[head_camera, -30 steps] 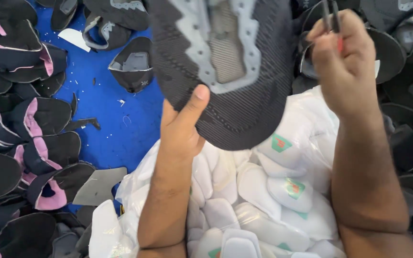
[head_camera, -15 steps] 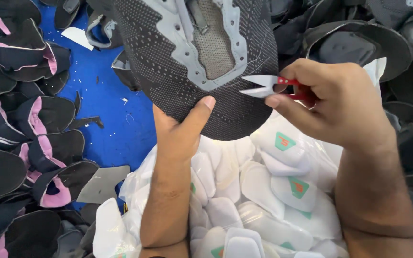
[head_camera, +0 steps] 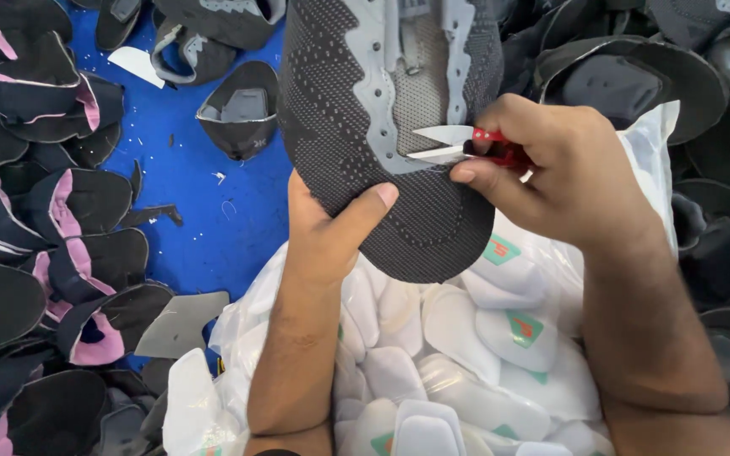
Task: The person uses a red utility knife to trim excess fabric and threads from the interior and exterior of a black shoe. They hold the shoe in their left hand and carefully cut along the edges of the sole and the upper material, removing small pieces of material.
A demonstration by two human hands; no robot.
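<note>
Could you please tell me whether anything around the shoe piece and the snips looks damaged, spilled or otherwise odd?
Nothing looks damaged. The left hand holds the dark shoe piece intact, and the right hand holds red snips against its grey trim. The only mess is small white scraps scattered on the blue table.

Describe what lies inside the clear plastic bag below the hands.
The bag holds many white insoles, some with green and orange marks. The left hand, right hand and dark shoe upper cover part of it, so what lies deeper cannot be seen.
</note>
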